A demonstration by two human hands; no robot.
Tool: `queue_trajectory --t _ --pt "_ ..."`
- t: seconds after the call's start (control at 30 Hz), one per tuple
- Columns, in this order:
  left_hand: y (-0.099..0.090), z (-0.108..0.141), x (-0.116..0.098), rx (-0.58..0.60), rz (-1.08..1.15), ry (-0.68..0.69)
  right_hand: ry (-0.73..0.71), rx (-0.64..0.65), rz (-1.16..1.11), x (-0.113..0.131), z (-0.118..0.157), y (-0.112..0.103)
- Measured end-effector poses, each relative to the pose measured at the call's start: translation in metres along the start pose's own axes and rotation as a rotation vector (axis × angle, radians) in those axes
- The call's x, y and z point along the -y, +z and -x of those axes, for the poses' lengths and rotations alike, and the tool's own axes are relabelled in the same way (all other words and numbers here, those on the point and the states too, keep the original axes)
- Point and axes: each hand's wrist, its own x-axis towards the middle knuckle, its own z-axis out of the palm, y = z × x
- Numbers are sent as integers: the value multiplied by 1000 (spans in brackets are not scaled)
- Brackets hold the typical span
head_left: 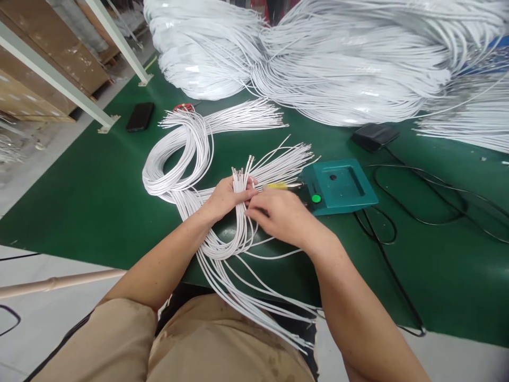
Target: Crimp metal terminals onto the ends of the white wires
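Near edge: I see the green table (79, 201) end just under my forearms, where the bundle's loose tails spill off it over my lap.
Left edge: the green surface runs out diagonally toward a grey floor, with white frame legs (119, 42) standing along it.
Open room, left: a wide bare stretch of green lies to the left of my left hand (225, 199), up to a black phone (140, 116) lying flat near the far left corner.
Open room, right: tighter, as I see it. A teal fixture box (338, 187) sits just beside my right hand (280, 215), and black cables (417, 201) loop across the green beyond it, leading to a black pedal (374, 136).
Far side: big heaps of white wire (338, 69) fill the back of the table.
Left hand: closed around the white wire bundle (238, 212), gripping it just below its upturned ends.
Right hand: fingers curled in against the same bundle, pinching at strands; exactly which strands I cannot tell.
Bundle position: at the table's near middle, between my two hands, upright at the grip.
Bundle look: thin white wires with small metal tips fanned out at the top; behind, they curve into a loose coil (178, 159) on the table.
Yellow-handled tool (280, 185): lies just past my right hand, touching the teal box's edge.
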Motion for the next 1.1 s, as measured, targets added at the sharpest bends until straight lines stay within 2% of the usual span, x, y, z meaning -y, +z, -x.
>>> queue_trajectory --t 0.07,0.2,0.3,0.37,0.4,0.47,0.53,0.57,0.63,0.73,0.83,0.93,1.1 --pt "-1 0 0 17 -10 -5 15 124 65 11 -1 7" --pt "-7 0 0 53 4 -1 142 203 126 23 1 12" --pt "-13 0 0 67 -58 -35 216 332 -61 24 4 5" --pt "-15 0 -1 68 -133 -42 243 453 -247 18 5 -2" --pt "-15 1 -1 66 -149 -36 277 475 -340 14 5 -5" --pt "-13 2 -2 74 -124 -29 403 390 -494 2 3 -8" --pt "-8 3 -2 85 -75 -38 546 205 -566 -9 1 -8" --pt "-5 4 -2 86 -59 -46 580 121 -547 -13 0 -7" --pt "0 5 -2 74 -55 -57 586 36 -458 -17 -2 -3" --pt "5 6 -3 65 -93 -51 547 49 -294 -12 -4 0" --pt "6 7 -5 100 -106 -64 562 146 -97 -1 -6 0" --pt "7 8 -7 98 -122 -121 605 295 62 7 -7 -2" --pt "8 7 -7 91 -143 -140 443 501 105 12 -3 -2"
